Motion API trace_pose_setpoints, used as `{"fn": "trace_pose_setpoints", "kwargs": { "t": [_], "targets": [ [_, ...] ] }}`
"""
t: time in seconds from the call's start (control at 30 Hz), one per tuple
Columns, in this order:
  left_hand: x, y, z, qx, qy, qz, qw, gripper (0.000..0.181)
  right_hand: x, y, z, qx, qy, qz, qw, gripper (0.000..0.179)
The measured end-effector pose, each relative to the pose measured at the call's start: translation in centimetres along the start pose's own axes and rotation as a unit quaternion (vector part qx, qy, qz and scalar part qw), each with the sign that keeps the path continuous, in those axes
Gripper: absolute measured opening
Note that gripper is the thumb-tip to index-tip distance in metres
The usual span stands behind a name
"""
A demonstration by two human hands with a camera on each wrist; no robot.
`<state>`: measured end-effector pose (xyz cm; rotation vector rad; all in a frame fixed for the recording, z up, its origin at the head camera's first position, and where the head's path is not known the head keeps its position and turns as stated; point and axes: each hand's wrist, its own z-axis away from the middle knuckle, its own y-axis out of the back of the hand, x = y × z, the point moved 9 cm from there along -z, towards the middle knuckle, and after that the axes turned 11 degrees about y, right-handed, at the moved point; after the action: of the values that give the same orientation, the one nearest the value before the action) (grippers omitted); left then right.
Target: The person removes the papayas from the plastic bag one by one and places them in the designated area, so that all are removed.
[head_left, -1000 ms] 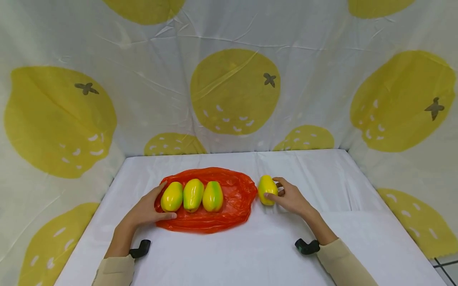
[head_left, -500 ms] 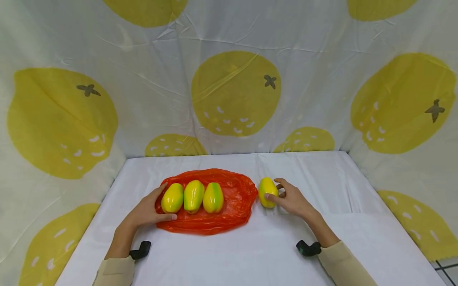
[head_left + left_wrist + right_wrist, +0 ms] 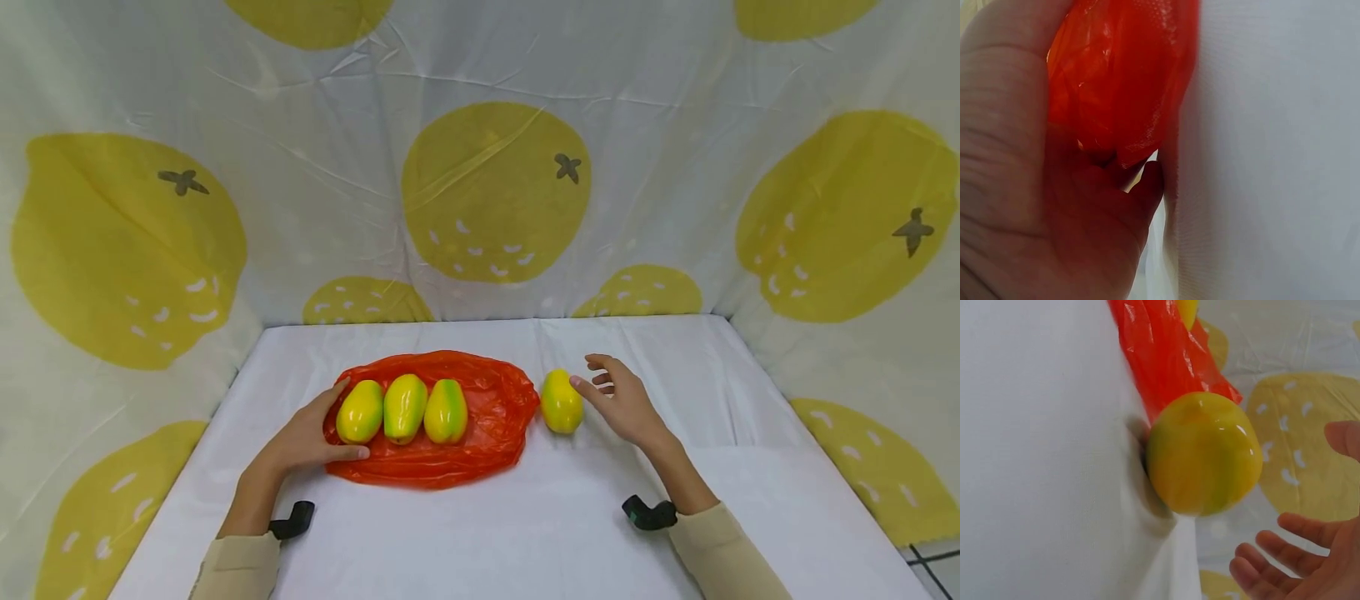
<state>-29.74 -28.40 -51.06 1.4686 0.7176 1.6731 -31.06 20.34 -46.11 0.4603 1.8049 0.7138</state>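
Observation:
Three glossy yellow-green papayas lie side by side on a red plastic bag (image 3: 493, 421) in the head view; the middle papaya (image 3: 405, 408) is one of them. My left hand (image 3: 300, 437) holds the bag's left end, thumb in front and fingers behind. In the left wrist view, red plastic (image 3: 1116, 69) fills the space between thumb and fingers. A fourth papaya (image 3: 561, 402) sits on the white cloth just off the bag's right end. Beside it, my right hand (image 3: 622, 404) is raised with spread fingers and holds nothing. In the right wrist view a gap separates the fingers (image 3: 1288, 550) from that papaya (image 3: 1204, 453).
A white cloth (image 3: 465, 542) covers the table. Hanging fabric printed with big yellow lemons (image 3: 495, 192) encloses the back and both sides. Each wrist carries a small black camera, such as the right one (image 3: 648, 512). Floor tiles (image 3: 933, 567) show at the lower right.
My right hand has let go of the papaya and moved up and right, its fingers opening. That papaya stays beside the bag. The left hand and bag hold their place.

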Motion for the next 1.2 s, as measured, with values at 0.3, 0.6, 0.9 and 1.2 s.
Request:
{"fn": "trace_pose_setpoints", "kwargs": {
  "t": [0.3, 0.6, 0.9, 1.2],
  "targets": [
    [0.2, -0.3, -0.1, -0.003, 0.002, 0.015, 0.9999, 0.127, -1.6, -0.4, -0.5, 0.005, 0.038, -0.008, 0.9992, 0.052],
    [0.4, -0.2, -0.1, -0.001, -0.010, 0.012, 0.9999, 0.128, -3.9, -0.5, -1.7, 0.022, 0.093, -0.032, 0.9949, 0.044],
    [0.2, 0.0, -0.1, 0.004, -0.010, 0.008, 0.9999, 0.127, -5.5, -2.5, -2.4, -0.001, 0.097, -0.058, 0.9936, 0.046],
    [0.2, 0.1, 0.1, 0.000, -0.008, 0.015, 0.9999, 0.127, -7.7, -4.0, -2.8, -0.009, 0.129, -0.076, 0.9887, 0.045]
  ]
}}
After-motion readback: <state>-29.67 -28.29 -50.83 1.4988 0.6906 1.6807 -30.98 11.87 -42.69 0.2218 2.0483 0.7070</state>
